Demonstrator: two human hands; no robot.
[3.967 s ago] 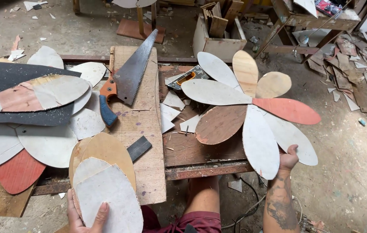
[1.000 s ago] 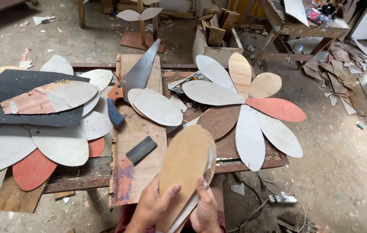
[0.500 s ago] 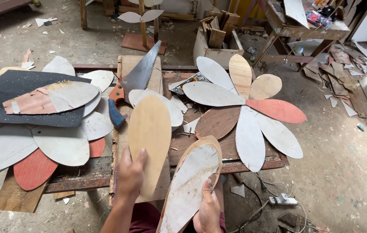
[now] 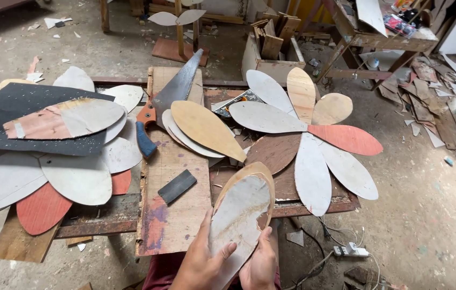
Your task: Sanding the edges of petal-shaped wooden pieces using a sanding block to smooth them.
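Together, both hands' grip (image 4: 233, 258) around petal board (image 4: 241, 207)

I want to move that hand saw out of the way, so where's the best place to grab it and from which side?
Take the hand saw by its orange and blue handle, which points toward the person and lies clear on the wooden board. Come in from the near left side: the tan petal and the grey ones beneath it overlap the blade on the right.

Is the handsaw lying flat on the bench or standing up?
Lying flat. The handsaw rests blade-down across the wooden board, its blue handle beside a tan petal-shaped cutout.
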